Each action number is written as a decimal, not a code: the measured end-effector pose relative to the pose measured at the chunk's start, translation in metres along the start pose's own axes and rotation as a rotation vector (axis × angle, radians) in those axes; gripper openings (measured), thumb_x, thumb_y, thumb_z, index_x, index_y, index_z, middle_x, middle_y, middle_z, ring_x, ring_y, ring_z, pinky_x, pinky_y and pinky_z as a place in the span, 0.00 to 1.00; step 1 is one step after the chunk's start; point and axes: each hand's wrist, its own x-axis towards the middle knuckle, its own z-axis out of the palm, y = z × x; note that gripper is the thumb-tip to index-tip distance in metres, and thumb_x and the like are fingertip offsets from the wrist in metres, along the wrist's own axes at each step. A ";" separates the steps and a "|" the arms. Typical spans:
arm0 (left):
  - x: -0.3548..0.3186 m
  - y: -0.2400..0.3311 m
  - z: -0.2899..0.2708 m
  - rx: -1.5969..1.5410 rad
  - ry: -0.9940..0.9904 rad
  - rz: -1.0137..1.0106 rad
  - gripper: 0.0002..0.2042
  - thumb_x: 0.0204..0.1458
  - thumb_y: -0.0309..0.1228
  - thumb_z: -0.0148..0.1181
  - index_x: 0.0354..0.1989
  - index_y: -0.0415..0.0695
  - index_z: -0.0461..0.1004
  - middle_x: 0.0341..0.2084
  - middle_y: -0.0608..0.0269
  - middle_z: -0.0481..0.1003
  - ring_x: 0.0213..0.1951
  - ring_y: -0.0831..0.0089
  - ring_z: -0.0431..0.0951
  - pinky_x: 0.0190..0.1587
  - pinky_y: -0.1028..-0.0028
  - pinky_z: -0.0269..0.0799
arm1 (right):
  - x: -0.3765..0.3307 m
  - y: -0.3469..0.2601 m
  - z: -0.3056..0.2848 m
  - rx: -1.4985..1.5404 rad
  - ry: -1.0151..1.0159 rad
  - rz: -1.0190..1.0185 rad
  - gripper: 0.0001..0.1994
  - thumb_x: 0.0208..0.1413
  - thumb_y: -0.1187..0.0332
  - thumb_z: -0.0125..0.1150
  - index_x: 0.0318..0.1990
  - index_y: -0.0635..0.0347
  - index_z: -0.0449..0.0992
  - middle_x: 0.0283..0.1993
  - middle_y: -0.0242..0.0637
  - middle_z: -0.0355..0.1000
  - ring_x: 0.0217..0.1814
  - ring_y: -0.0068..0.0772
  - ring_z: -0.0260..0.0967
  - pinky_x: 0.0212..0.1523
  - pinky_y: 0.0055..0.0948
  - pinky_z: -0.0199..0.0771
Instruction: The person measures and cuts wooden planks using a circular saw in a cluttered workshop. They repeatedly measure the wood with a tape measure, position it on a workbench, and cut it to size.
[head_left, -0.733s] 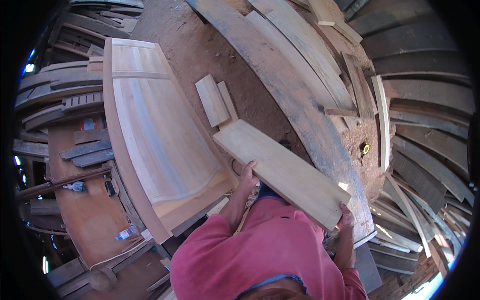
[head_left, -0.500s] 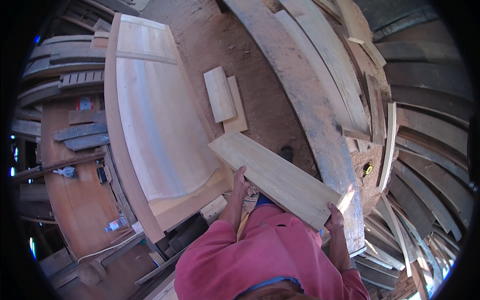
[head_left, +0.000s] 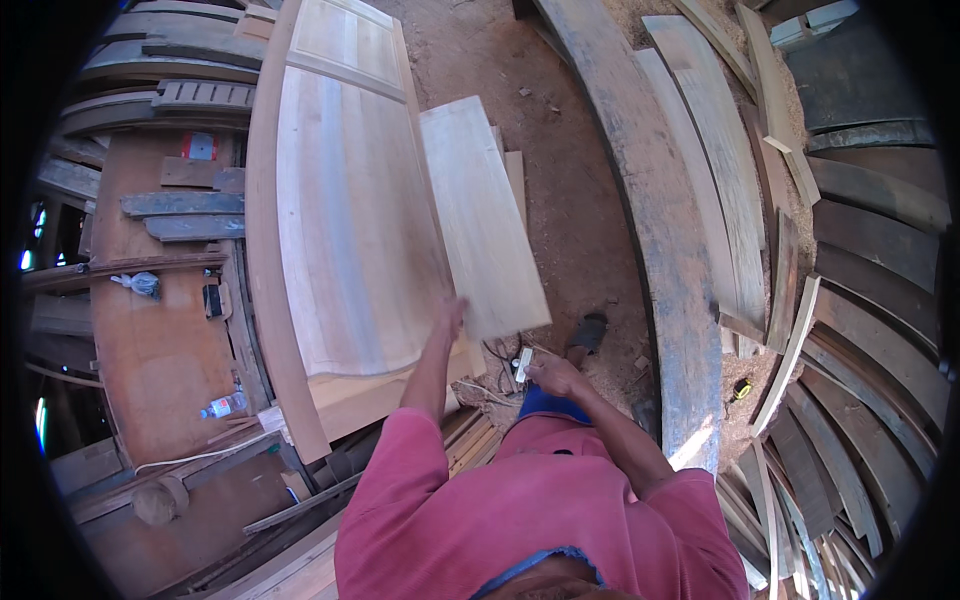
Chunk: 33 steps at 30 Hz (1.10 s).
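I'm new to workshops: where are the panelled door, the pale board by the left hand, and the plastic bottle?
Panelled door [head_left: 365, 215]: head view, large panel.
Pale board [head_left: 485, 220]: head view, middle of its broad face.
Plastic bottle [head_left: 226, 405]: head view, body.

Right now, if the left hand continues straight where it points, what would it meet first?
Probably the pale board just ahead of the left hand, right of the large panel. The hand is blurred and depth is unclear; it may be touching the board.

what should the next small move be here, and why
Probably steady the pale board with the left hand: that hand is by its near left corner, the right hand is taken up with a small pale piece, and the board overlaps other wood, so it might rock.
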 end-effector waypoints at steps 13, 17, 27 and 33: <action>-0.166 -0.209 0.074 0.786 -0.720 0.360 0.23 0.61 0.47 0.59 0.54 0.39 0.78 0.49 0.37 0.81 0.53 0.41 0.81 0.55 0.54 0.75 | -0.153 0.188 -0.082 -0.182 0.798 0.281 0.18 0.58 0.58 0.64 0.45 0.64 0.84 0.46 0.53 0.82 0.48 0.50 0.82 0.51 0.44 0.80; -0.146 -0.116 0.160 1.069 -0.710 0.468 0.19 0.57 0.41 0.65 0.52 0.43 0.80 0.46 0.46 0.83 0.48 0.46 0.82 0.54 0.55 0.77 | -0.181 0.280 -0.071 0.044 0.971 0.213 0.16 0.59 0.62 0.62 0.41 0.70 0.83 0.30 0.47 0.81 0.31 0.34 0.80 0.36 0.36 0.80; -0.193 -0.110 0.239 0.642 -0.546 0.355 0.16 0.61 0.35 0.67 0.53 0.40 0.76 0.40 0.58 0.81 0.37 0.69 0.83 0.39 0.68 0.82 | -0.260 0.335 0.035 0.248 1.053 0.179 0.18 0.58 0.59 0.63 0.47 0.63 0.85 0.46 0.53 0.83 0.51 0.44 0.82 0.50 0.41 0.80; -0.324 -0.144 0.311 0.812 -0.696 0.715 0.25 0.57 0.37 0.69 0.60 0.35 0.73 0.51 0.44 0.82 0.50 0.56 0.84 0.56 0.61 0.78 | -0.336 0.399 0.061 0.359 1.095 0.294 0.14 0.55 0.63 0.63 0.43 0.59 0.86 0.44 0.48 0.84 0.48 0.45 0.82 0.48 0.43 0.81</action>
